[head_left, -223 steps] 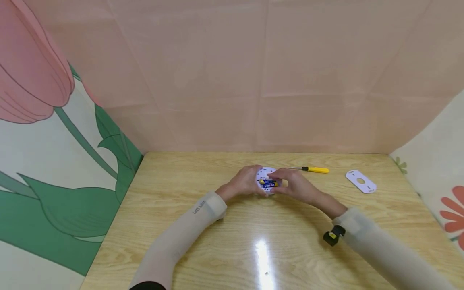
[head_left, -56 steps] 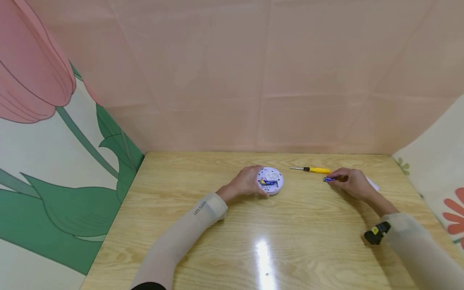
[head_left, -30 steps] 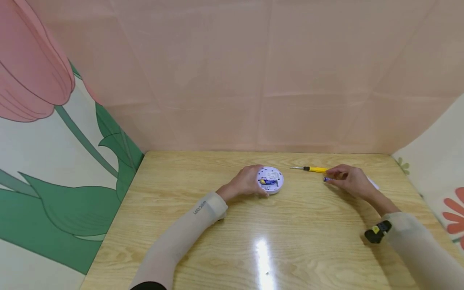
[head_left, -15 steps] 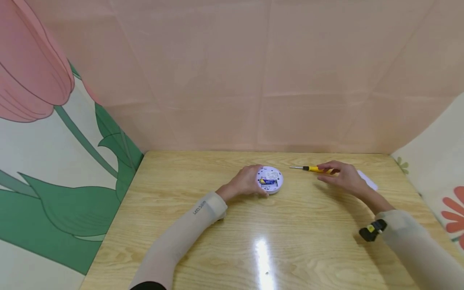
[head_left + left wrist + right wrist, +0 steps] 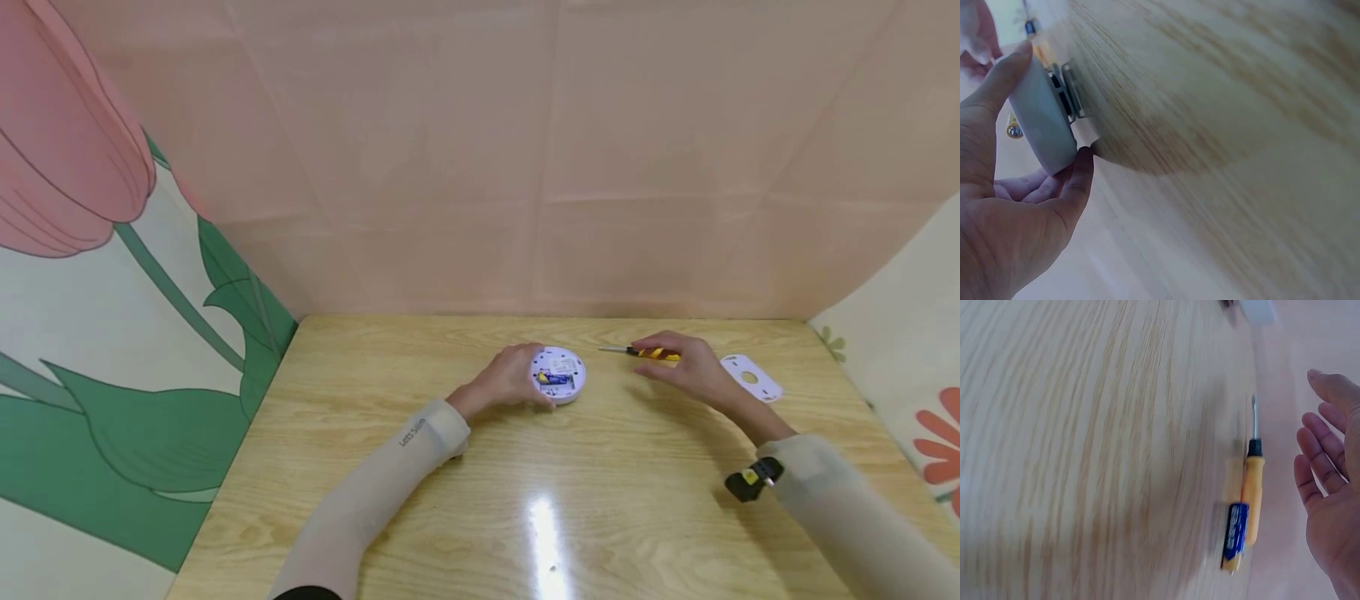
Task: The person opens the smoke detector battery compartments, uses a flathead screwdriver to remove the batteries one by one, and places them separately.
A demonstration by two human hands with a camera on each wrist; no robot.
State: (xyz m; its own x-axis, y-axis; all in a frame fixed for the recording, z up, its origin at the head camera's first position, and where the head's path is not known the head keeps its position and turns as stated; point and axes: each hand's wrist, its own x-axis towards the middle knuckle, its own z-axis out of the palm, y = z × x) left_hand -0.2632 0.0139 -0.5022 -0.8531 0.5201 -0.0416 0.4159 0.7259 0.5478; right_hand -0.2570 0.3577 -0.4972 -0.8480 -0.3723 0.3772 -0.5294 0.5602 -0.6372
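Observation:
My left hand (image 5: 508, 377) holds a round white device (image 5: 577, 377) by its left edge, thumb and fingers on either side of the rim. Its back faces up, with a blue and yellow battery (image 5: 557, 379) in the compartment. In the left wrist view, one battery end (image 5: 1015, 131) sticks out beside the white casing (image 5: 1044, 122). My right hand (image 5: 696, 367) hovers near the yellow-handled screwdriver (image 5: 617, 349), holding nothing, its fingers spread loosely. Beside the screwdriver handle (image 5: 1254, 487), a loose blue battery (image 5: 1235, 531) lies on the table in the right wrist view.
A white oval plate (image 5: 767, 385) with a central hole lies on the wooden table (image 5: 420, 500), right of my right hand. A pinkish sheet (image 5: 420, 167) hangs behind the table's back edge. Flower-printed panels flank both sides.
My right hand took a battery from the device to the right, set it down near the screwdriver, let go, and now moves back leftward, uncovering the white plate. My left hand keeps its grip.

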